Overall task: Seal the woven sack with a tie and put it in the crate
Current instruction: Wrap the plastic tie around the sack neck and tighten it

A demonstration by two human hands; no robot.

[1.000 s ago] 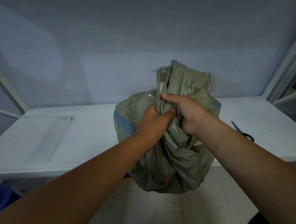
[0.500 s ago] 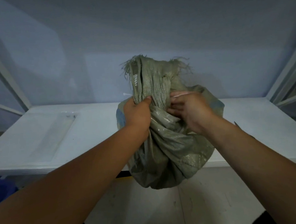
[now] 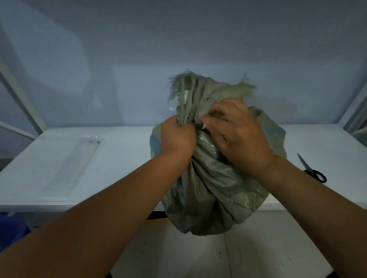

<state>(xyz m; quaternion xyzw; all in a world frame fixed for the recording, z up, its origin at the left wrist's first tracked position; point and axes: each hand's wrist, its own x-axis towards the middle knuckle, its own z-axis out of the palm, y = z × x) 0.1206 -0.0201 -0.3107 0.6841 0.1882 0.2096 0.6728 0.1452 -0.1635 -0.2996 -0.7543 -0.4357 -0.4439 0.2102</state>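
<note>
A grey-green woven sack [image 3: 214,191] rests on the front edge of the white table [image 3: 114,156], its belly hanging over the edge. Its frayed mouth [image 3: 198,88] is bunched upright into a neck. My left hand [image 3: 177,137] is clenched around that neck from the left. My right hand [image 3: 238,135] presses against the neck from the right, fingertips pinching at a thin white tie [image 3: 203,125] whose end pokes out between the hands. Another white tip of the tie [image 3: 171,108] shows left of the neck. Most of the tie is hidden.
Black-handled scissors [image 3: 312,169] lie on the table to the right of the sack. A clear plastic sheet or bag [image 3: 71,164] lies flat at the left. A blue crate [image 3: 4,231] sits low at the left, below the table. White shelf posts frame both sides.
The sack's neck swung left and stood straighter. My left hand moved up to grip it higher, and my right hand let go of the neck and came round to pinch at the tie.
</note>
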